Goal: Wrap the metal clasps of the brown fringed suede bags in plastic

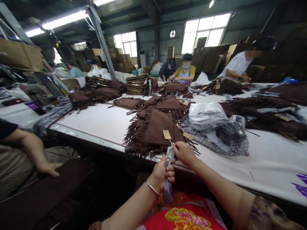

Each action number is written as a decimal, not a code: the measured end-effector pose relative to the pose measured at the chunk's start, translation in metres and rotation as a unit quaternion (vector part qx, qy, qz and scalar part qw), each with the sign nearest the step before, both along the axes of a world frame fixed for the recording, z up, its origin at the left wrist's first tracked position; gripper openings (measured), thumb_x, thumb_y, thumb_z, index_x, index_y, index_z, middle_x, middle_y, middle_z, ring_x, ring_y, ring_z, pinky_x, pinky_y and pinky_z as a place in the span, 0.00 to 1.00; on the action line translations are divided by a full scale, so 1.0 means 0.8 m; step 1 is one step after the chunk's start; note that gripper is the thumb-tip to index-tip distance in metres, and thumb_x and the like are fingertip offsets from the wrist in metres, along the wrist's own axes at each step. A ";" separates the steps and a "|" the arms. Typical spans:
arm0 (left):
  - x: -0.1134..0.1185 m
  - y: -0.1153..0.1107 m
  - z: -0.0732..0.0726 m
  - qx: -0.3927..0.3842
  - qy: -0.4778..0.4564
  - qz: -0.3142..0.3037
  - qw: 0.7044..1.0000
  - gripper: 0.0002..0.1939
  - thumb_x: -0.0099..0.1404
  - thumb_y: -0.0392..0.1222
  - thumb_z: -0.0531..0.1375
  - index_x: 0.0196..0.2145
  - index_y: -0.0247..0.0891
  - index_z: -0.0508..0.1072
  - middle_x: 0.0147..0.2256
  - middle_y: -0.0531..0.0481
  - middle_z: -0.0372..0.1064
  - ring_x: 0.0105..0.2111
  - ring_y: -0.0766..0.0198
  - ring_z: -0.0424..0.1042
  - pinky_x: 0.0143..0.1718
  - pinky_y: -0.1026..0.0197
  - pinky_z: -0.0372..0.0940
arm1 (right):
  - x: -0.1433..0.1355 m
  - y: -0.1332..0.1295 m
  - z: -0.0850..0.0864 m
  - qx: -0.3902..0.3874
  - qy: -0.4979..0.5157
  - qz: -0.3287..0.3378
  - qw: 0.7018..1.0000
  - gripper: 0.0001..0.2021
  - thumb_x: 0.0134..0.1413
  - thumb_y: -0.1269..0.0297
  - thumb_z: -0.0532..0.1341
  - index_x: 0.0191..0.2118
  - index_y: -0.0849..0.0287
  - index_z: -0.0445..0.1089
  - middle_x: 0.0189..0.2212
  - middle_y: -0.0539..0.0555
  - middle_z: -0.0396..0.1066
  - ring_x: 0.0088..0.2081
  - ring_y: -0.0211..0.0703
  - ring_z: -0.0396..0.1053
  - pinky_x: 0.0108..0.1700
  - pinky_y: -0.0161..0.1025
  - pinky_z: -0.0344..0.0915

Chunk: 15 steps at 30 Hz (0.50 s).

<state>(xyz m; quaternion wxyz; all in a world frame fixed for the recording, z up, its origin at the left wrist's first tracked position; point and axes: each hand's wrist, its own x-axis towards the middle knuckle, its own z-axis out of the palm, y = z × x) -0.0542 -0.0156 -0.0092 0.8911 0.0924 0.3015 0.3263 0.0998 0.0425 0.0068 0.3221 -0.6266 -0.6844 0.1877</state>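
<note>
My left hand (163, 175) is wrapped round a narrow strap in grey plastic (168, 156), just off the table's front edge. My right hand (183, 153) pinches at the strap's upper end, where a thin white string runs; its fingertips partly hide what they grip. The string leads to a tan hang tag (166, 134) lying on a dark brown fringed bag (158, 126). That bag tops a pile of similar ones at the near edge. Beside my right hand, a second tan tag (188, 136) sticks out of the pile.
Right of the pile lies a black-and-white speckled cloth (223, 137) with clear plastic (207, 112) on it. More brown bags (137, 84) are stacked across the white table (96, 123). At left, a co-worker's hand (49, 167) rests on brown material. Other people work across the table.
</note>
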 end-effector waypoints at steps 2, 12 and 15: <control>0.006 -0.003 0.002 0.024 0.074 0.014 0.997 0.22 0.70 0.57 0.44 0.35 0.36 0.66 0.16 0.63 0.43 0.13 0.74 0.37 0.15 0.70 0.38 | 0.007 0.000 -0.002 0.003 0.025 0.003 1.000 0.12 0.54 0.62 0.56 0.22 0.58 0.67 0.25 0.54 0.71 0.29 0.43 0.67 0.34 0.37 0.57; 0.007 0.008 0.023 -0.006 -0.051 -0.039 0.998 0.21 0.72 0.51 0.44 0.33 0.33 0.66 0.15 0.64 0.38 0.13 0.76 0.35 0.14 0.71 0.39 | 0.030 -0.013 -0.006 -0.077 0.348 0.036 0.934 0.14 0.53 0.52 0.60 0.28 0.59 0.70 0.14 0.45 0.63 0.17 0.36 0.61 0.24 0.34 0.59; 0.011 0.009 0.027 -0.014 -0.053 -0.049 0.997 0.17 0.71 0.51 0.50 0.33 0.33 0.66 0.15 0.64 0.38 0.13 0.76 0.36 0.15 0.71 0.39 | 0.031 -0.012 -0.008 -0.072 0.407 0.047 0.909 0.14 0.52 0.51 0.62 0.30 0.60 0.71 0.14 0.45 0.63 0.17 0.35 0.58 0.22 0.33 0.57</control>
